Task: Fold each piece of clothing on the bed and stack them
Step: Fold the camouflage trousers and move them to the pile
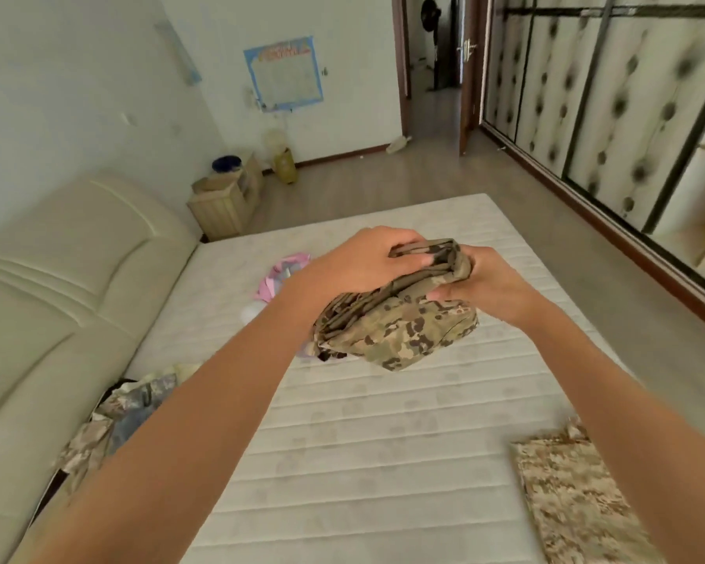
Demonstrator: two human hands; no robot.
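A bunched camouflage garment [399,331] hangs above the middle of the white mattress [363,441]. My left hand [359,262] grips its top from the left, and my right hand [485,282] grips it from the right; both are closed on the cloth. A folded tan camouflage piece [570,498] lies flat at the near right of the bed. At the left edge sits a loose heap of camouflage clothes [115,417]. A pink garment [279,276] lies further back, partly hidden behind my left wrist.
A cream padded headboard [58,303] runs along the left of the bed. A small wooden nightstand [224,201] stands beyond it by the wall. Wardrobe doors [611,116] line the right side, with bare floor [383,177] past the bed's far edge and an open door [467,71].
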